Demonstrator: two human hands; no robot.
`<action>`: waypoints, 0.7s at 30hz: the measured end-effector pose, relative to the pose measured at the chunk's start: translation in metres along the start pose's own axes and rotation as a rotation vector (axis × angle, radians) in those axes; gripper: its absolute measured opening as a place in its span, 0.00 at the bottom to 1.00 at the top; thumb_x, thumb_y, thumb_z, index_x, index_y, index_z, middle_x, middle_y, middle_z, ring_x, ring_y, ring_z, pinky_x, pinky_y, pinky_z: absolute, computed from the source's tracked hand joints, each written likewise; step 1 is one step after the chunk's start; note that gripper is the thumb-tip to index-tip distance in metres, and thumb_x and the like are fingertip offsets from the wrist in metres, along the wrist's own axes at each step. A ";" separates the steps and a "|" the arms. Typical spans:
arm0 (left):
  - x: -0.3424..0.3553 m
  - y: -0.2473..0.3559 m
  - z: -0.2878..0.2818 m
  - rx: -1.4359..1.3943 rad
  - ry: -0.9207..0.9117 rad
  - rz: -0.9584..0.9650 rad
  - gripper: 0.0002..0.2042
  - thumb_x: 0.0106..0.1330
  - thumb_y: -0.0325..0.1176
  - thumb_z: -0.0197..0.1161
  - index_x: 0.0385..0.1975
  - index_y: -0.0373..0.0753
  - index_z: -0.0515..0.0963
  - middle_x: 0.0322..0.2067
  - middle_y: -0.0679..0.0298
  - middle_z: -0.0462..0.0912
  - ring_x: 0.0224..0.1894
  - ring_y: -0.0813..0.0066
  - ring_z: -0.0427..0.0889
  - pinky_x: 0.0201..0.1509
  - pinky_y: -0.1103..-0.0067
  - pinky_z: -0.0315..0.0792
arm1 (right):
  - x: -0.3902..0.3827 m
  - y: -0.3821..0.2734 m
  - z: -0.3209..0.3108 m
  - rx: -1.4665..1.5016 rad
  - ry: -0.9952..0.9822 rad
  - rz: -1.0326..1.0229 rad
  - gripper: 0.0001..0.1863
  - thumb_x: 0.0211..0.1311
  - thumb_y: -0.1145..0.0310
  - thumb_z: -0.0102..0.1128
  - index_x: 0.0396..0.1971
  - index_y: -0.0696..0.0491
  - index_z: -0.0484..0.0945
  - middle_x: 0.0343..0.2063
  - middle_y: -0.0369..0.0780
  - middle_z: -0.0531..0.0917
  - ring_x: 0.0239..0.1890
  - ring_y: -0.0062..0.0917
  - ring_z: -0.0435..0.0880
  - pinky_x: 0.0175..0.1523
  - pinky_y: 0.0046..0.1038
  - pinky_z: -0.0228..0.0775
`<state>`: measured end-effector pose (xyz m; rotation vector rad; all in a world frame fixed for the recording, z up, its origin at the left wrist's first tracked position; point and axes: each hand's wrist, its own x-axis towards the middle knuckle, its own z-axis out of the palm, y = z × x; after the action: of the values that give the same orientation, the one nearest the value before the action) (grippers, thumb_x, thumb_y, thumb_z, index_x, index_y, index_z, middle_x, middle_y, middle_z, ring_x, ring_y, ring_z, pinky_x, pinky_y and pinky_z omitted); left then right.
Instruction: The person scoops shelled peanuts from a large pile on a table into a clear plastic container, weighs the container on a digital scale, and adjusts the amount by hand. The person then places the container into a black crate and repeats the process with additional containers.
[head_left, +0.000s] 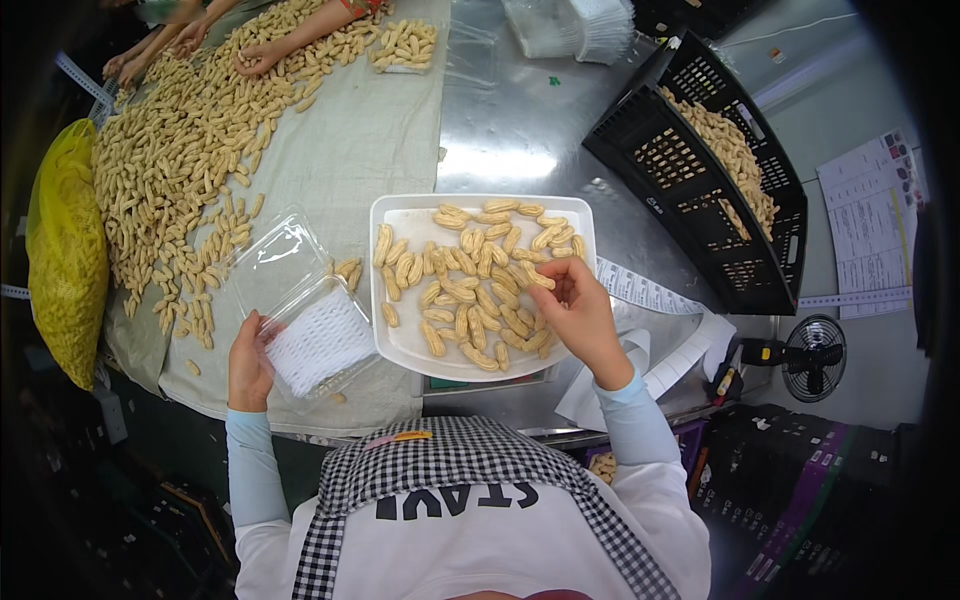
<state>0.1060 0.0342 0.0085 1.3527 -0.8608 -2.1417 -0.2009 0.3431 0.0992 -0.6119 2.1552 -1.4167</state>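
Note:
My left hand (250,365) grips the near left edge of a clear, open plastic container (285,250), whose bottom half is lined with white foam netting (315,340). Just right of it a white tray (385,340) holds scattered peanuts in their shells (465,285). My right hand (580,315) reaches over the tray's right side, with thumb and finger pinched on a peanut (540,278).
A large peanut pile (170,160) lies on cloth at left beside a yellow mesh sack (62,250). Other people's hands (260,58) reach into it. A black crate (650,160) of peanuts, plastic bags (570,25), label strips (650,285) and a fan (812,355) are around the steel table.

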 end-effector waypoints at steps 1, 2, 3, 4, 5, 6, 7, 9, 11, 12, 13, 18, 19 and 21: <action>0.000 0.001 0.000 0.003 -0.003 0.000 0.11 0.68 0.40 0.56 0.33 0.37 0.75 0.30 0.64 0.77 0.36 0.71 0.76 0.43 0.74 0.71 | 0.000 0.001 -0.001 0.062 0.002 0.018 0.09 0.56 0.76 0.63 0.36 0.57 0.73 0.25 0.31 0.76 0.26 0.09 0.72 0.31 0.14 0.66; 0.000 0.001 0.001 0.006 -0.005 -0.001 0.11 0.68 0.40 0.56 0.33 0.37 0.75 0.30 0.64 0.77 0.36 0.71 0.76 0.43 0.74 0.71 | -0.001 0.001 -0.001 0.124 0.003 0.036 0.09 0.57 0.76 0.62 0.36 0.56 0.73 0.26 0.30 0.76 0.26 0.08 0.72 0.32 0.13 0.65; 0.000 0.002 0.001 0.010 -0.008 -0.002 0.11 0.68 0.40 0.56 0.33 0.37 0.75 0.30 0.64 0.77 0.36 0.71 0.76 0.43 0.74 0.71 | -0.001 0.002 -0.002 0.156 0.002 0.033 0.09 0.57 0.76 0.62 0.37 0.56 0.73 0.26 0.30 0.76 0.27 0.08 0.72 0.32 0.13 0.65; 0.000 0.002 0.001 0.011 -0.008 -0.002 0.11 0.68 0.40 0.56 0.33 0.37 0.74 0.30 0.64 0.77 0.36 0.71 0.76 0.43 0.74 0.71 | -0.002 0.001 -0.002 0.188 0.002 0.030 0.09 0.57 0.77 0.61 0.37 0.56 0.73 0.26 0.29 0.76 0.27 0.08 0.72 0.33 0.13 0.65; 0.000 0.002 0.001 0.012 -0.008 -0.002 0.11 0.68 0.40 0.56 0.33 0.37 0.74 0.30 0.64 0.77 0.36 0.71 0.76 0.43 0.74 0.71 | -0.002 0.001 -0.003 0.220 0.001 0.026 0.09 0.58 0.77 0.61 0.38 0.56 0.73 0.26 0.29 0.76 0.28 0.08 0.72 0.33 0.12 0.65; -0.001 0.003 0.001 0.012 -0.007 -0.002 0.11 0.68 0.40 0.56 0.33 0.37 0.74 0.30 0.64 0.77 0.36 0.71 0.76 0.43 0.74 0.71 | -0.003 0.000 -0.004 0.248 0.003 0.035 0.09 0.58 0.77 0.61 0.38 0.55 0.73 0.27 0.29 0.76 0.28 0.08 0.72 0.33 0.12 0.65; -0.001 0.003 0.002 0.012 -0.006 0.001 0.11 0.68 0.40 0.56 0.33 0.37 0.74 0.30 0.64 0.77 0.36 0.71 0.76 0.43 0.74 0.71 | -0.003 -0.001 -0.005 0.276 0.005 0.044 0.09 0.58 0.78 0.60 0.38 0.55 0.73 0.27 0.29 0.76 0.29 0.07 0.72 0.34 0.12 0.65; -0.002 0.002 0.003 0.012 -0.005 0.006 0.11 0.68 0.40 0.56 0.33 0.37 0.74 0.30 0.64 0.77 0.35 0.72 0.76 0.43 0.74 0.71 | -0.004 -0.001 -0.006 0.309 0.006 0.049 0.09 0.58 0.78 0.60 0.38 0.55 0.73 0.26 0.29 0.76 0.28 0.08 0.72 0.33 0.12 0.64; -0.002 0.002 0.005 0.013 -0.004 0.004 0.11 0.68 0.40 0.56 0.33 0.37 0.74 0.30 0.64 0.77 0.35 0.72 0.76 0.43 0.74 0.71 | -0.004 0.000 -0.009 0.319 0.006 0.041 0.09 0.58 0.78 0.59 0.38 0.55 0.72 0.25 0.30 0.75 0.26 0.09 0.72 0.31 0.13 0.64; -0.002 0.002 0.004 0.013 -0.001 0.004 0.11 0.68 0.40 0.56 0.33 0.37 0.74 0.30 0.64 0.77 0.35 0.72 0.76 0.43 0.74 0.71 | -0.004 0.001 -0.010 0.342 -0.013 0.057 0.08 0.59 0.78 0.58 0.38 0.55 0.72 0.24 0.31 0.75 0.24 0.10 0.71 0.29 0.13 0.63; -0.002 0.002 0.004 0.011 0.001 0.007 0.11 0.68 0.40 0.56 0.33 0.37 0.74 0.30 0.64 0.77 0.35 0.71 0.76 0.43 0.74 0.71 | -0.004 0.001 -0.011 0.366 -0.032 0.072 0.08 0.60 0.78 0.57 0.38 0.56 0.71 0.23 0.31 0.75 0.22 0.11 0.71 0.27 0.14 0.62; 0.000 0.001 0.000 0.016 -0.002 0.028 0.11 0.68 0.40 0.56 0.33 0.37 0.75 0.30 0.64 0.77 0.36 0.71 0.76 0.44 0.74 0.71 | -0.007 0.006 -0.017 0.422 -0.027 0.122 0.06 0.63 0.78 0.50 0.39 0.56 0.68 0.19 0.34 0.73 0.16 0.14 0.68 0.21 0.16 0.58; 0.001 0.001 -0.003 0.010 -0.001 0.022 0.11 0.67 0.40 0.56 0.33 0.37 0.75 0.30 0.64 0.77 0.36 0.71 0.76 0.44 0.74 0.71 | -0.007 0.008 -0.021 0.405 -0.019 0.135 0.06 0.63 0.78 0.49 0.39 0.56 0.68 0.19 0.34 0.73 0.16 0.14 0.67 0.21 0.16 0.58; 0.002 0.001 -0.006 -0.002 -0.001 0.009 0.11 0.67 0.39 0.57 0.32 0.38 0.75 0.30 0.64 0.77 0.36 0.71 0.76 0.44 0.74 0.71 | -0.008 0.010 -0.027 0.372 -0.005 0.152 0.05 0.63 0.78 0.48 0.39 0.57 0.67 0.19 0.34 0.73 0.16 0.13 0.67 0.20 0.16 0.58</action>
<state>0.1106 0.0309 0.0059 1.3447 -0.8631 -2.1358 -0.2126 0.3708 0.1008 -0.3055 1.8219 -1.6676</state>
